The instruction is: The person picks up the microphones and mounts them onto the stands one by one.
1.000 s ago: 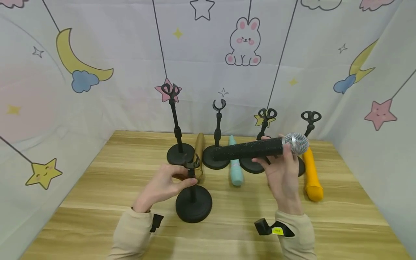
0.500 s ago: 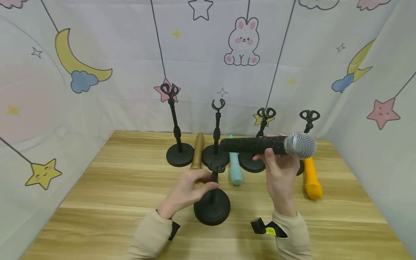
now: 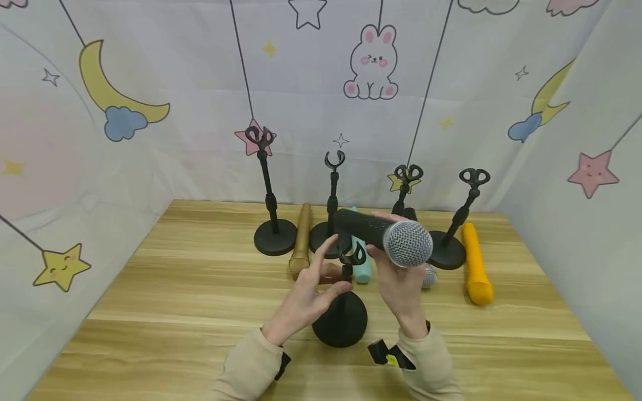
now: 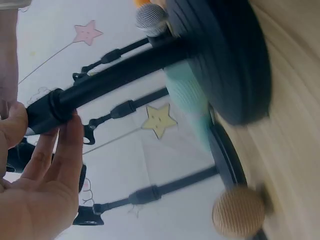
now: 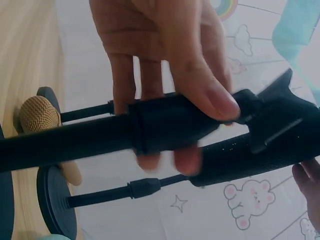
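My left hand [image 3: 303, 301] pinches the upper pole of a black desktop microphone stand [image 3: 342, 323] between thumb and fingers, its index finger raised beside the clip [image 3: 354, 255]. The left wrist view shows the thumb and fingers on the collar of the stand [image 4: 125, 75]. My right hand [image 3: 401, 292] holds a speckled black microphone [image 3: 363, 224] with a silver mesh head, tilted above and behind the clip. The right wrist view has this microphone [image 5: 235, 157] close by the clip; whether they touch I cannot tell. Only a few right fingertips [image 5: 302, 175] show there.
Several black stands, such as the left one [image 3: 275, 236], line the back of the wooden table [image 3: 190, 312]. Among them lie a gold microphone [image 3: 303, 239], a turquoise one [image 3: 362, 272], an orange one [image 3: 477, 267] and another silver-headed one [image 3: 429, 277]. A printed curtain [image 3: 210, 83] encloses the back and sides.
My left hand has moved the stand to the right. My right hand has brought the microphone leftward, its mesh head now turned toward me and lower, near the clip. The left index finger has lifted.
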`<state>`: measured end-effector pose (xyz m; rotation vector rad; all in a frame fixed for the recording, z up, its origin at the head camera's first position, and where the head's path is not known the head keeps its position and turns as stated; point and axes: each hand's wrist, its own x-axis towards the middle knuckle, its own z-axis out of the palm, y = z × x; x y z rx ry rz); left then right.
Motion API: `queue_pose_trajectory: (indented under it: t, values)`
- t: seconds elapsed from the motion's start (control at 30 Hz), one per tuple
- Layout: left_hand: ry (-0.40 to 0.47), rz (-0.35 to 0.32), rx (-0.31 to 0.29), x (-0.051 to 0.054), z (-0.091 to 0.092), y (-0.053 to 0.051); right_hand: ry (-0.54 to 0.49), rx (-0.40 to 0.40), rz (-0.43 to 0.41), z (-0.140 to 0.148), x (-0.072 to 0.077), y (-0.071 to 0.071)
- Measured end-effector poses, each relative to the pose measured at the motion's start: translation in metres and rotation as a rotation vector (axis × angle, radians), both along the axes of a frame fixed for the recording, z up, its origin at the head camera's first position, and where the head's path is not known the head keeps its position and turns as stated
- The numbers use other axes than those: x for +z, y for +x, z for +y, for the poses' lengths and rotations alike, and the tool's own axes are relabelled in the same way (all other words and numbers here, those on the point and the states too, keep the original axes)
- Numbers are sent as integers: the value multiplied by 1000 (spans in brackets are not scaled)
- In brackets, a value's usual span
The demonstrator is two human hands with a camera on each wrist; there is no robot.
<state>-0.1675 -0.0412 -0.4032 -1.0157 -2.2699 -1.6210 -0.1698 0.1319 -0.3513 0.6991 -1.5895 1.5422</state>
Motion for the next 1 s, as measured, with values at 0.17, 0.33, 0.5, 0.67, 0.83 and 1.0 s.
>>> queue_pose_trajectory:
  t: [0.17,0.33,0.5,0.67,0.83,1.0]
  values:
    - [78,-143,-57,4,4,2,19,63,55,-10,-3,-1]
    - [130,-217,-49,6,6,2,44,173,119,-16,-7,-4]
    - [134,-247,-61,6,6,3,98,179,78,-19,-10,-3]
    - [154,-215,-102,4,9,0,161,106,19,-20,-14,-4]
    - [139,-203,-134,2,13,-3,194,37,-26,-19,-21,-8]
    - [182,-242,-203,3,15,-6,154,-24,-6,-19,-27,-15]
